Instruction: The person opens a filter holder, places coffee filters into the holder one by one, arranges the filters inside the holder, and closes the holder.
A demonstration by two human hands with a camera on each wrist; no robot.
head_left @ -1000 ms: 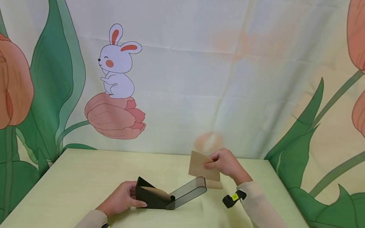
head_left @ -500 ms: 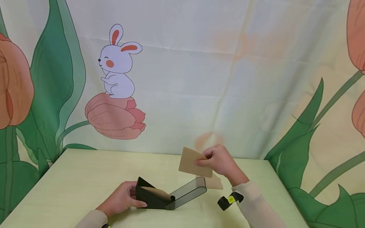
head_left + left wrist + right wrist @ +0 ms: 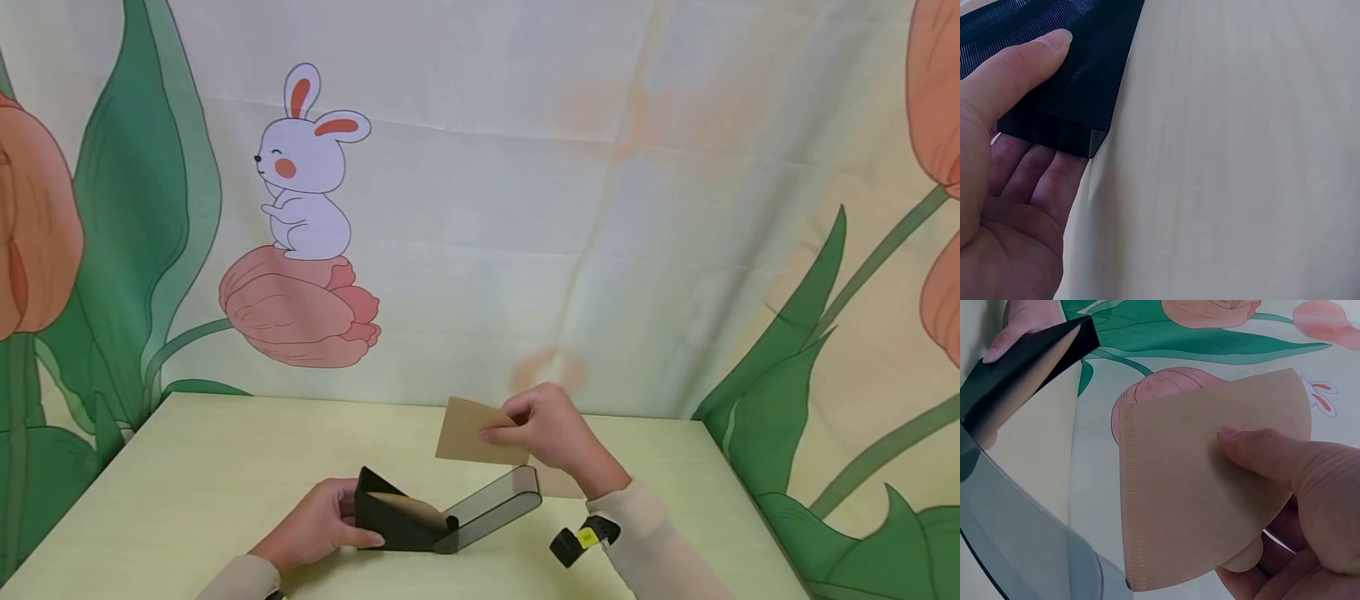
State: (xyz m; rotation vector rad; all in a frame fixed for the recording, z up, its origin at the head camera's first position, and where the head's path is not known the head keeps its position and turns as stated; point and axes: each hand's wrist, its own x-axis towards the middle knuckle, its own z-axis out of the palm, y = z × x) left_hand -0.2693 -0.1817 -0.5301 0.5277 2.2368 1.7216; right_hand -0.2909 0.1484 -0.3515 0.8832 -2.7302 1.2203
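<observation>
My left hand grips the end of a black coffee filter holder, thumb on its ribbed face in the left wrist view and fingers beneath. Its smoky clear lid is swung back to the right on the hinge. Brown paper shows inside the holder, coffee filters in the right wrist view. Between thumb and fingers, my right hand pinches a brown paper coffee filter with a crimped edge. That filter hangs above and behind the lid, its rounded side toward my palm.
Behind the lid, more brown filter paper lies on the pale wooden table, partly hidden by lid and right hand. A printed cloth with a rabbit and tulips hangs along the table's back edge. A black wrist camera hangs below the right sleeve.
My right hand has carried the coffee filter leftward across the back of the lid, closer to the holder. The left hand and holder have stayed in place.
</observation>
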